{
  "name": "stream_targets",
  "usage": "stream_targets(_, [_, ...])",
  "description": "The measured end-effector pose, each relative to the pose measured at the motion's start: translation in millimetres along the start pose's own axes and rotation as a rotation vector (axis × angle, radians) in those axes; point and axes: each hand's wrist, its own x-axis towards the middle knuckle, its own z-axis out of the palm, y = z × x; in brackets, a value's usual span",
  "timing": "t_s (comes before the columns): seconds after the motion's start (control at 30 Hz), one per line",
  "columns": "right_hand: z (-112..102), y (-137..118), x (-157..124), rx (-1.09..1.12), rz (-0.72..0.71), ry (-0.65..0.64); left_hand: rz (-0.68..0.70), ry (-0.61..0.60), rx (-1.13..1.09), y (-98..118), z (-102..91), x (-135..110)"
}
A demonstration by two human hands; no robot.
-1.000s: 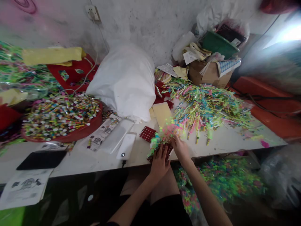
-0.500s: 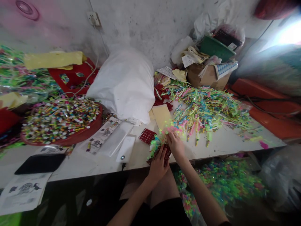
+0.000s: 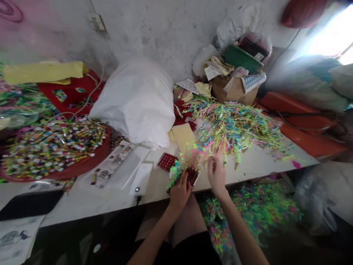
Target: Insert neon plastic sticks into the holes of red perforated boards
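My left hand (image 3: 180, 189) lies over a dark red holed board (image 3: 192, 177) near the table's front edge, its fingers stretched out on top. Small bright figures in green and pink (image 3: 190, 154) stand in a cluster beyond the fingertips, and pale blue-green ones (image 3: 174, 172) are at the left. To the right of the board, my right hand (image 3: 217, 176) is raised, blurred, with its fingers curled in; what they hold, if anything, cannot be made out. Just beyond it spreads a heap of thin colourful sticks (image 3: 231, 125). A second red holed board (image 3: 167, 162) lies at the left.
At the left is a red basin (image 3: 91, 162) full of small striped pieces. A large white sack (image 3: 135, 99) stands at the back. A white power bank (image 3: 142, 179) with a cable, a black phone (image 3: 31, 204) and yellow card (image 3: 183, 137) lie on the table.
My right hand has moved off the cluster to the right, towards the stick heap. My left hand stays on the red board. The whole view has shifted slightly to the right.
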Motion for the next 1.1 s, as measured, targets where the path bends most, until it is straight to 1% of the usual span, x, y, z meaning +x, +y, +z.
stream_targets(0.03, [-2, 14, 5, -0.031, 0.102, 0.077, -0.007, -0.009, 0.005, 0, 0.2, 0])
stream_targets(0.07, [-2, 29, 12, -0.068, 0.187, 0.12, -0.01, -0.012, 0.007, 1, 0.2, 0])
stream_targets(0.1, [1, 43, 19, -0.111, 0.257, 0.112, -0.009, -0.012, 0.008, 1, -0.2, 0])
stream_targets(0.13, [6, 55, 26, -0.158, 0.319, 0.052, -0.008, -0.01, 0.013, 1, -0.6, 1])
stream_targets(0.17, [13, 65, 34, -0.198, 0.373, -0.037, -0.006, -0.007, 0.02, 1, -1.1, 1])
stream_targets(0.23, [28, 77, 46, -0.221, 0.456, -0.145, -0.001, -0.007, 0.039, 2, -1.6, 3])
stream_targets(0.3, [39, 83, 54, -0.184, 0.511, -0.161, -0.004, -0.021, 0.056, 3, -0.9, 3])
stream_targets(0.33, [40, 85, 56, -0.154, 0.528, -0.158, -0.006, -0.033, 0.058, 3, 0.0, 2])
stream_targets(0.37, [39, 86, 56, -0.121, 0.54, -0.166, -0.006, -0.045, 0.054, 3, 1.0, 1])
stream_targets(0.43, [30, 91, 54, -0.05, 0.547, -0.216, 0.007, -0.05, 0.027, 2, 3.5, -5])
stream_targets(0.5, [16, 96, 47, 0.031, 0.542, -0.275, 0.055, -0.017, -0.019, 1, 6.5, -14])
stream_targets(0.57, [0, 98, 36, 0.175, 0.523, -0.291, 0.121, 0.021, -0.037, -2, 10.2, -26])
stream_targets(0.63, [-14, 92, 23, 0.439, 0.484, -0.257, 0.181, 0.023, -0.009, -6, 15.2, -37])
stream_targets(0.7, [-24, 78, 9, 0.711, 0.44, -0.208, 0.221, 0.004, 0.036, -11, 20.9, -45])
stream_targets(0.73, [-27, 68, 3, 0.798, 0.415, -0.195, 0.236, -0.002, 0.053, -13, 23.5, -48])
stream_targets(0.8, [-27, 45, -7, 0.841, 0.361, -0.224, 0.253, -0.006, 0.071, -16, 27.6, -49])
stream_targets(0.83, [-24, 34, -12, 0.838, 0.328, -0.257, 0.256, -0.006, 0.074, -16, 28.9, -49])
stream_targets(0.9, [-11, 16, -19, 0.809, 0.261, -0.36, 0.257, -0.005, 0.071, -17, 29.9, -47])
stream_targets(0.97, [11, 6, -25, 0.749, 0.202, -0.465, 0.252, -0.004, 0.064, -16, 29.8, -47])
stream_targets(1.0, [23, 4, -26, 0.711, 0.179, -0.497, 0.249, -0.005, 0.06, -15, 29.7, -46])
stream_targets(1.03, [35, 4, -28, 0.673, 0.157, -0.514, 0.243, -0.01, 0.057, -15, 29.6, -47])
stream_targets(1.1, [56, 6, -30, 0.605, 0.114, -0.507, 0.232, -0.023, 0.05, -14, 29.4, -47])
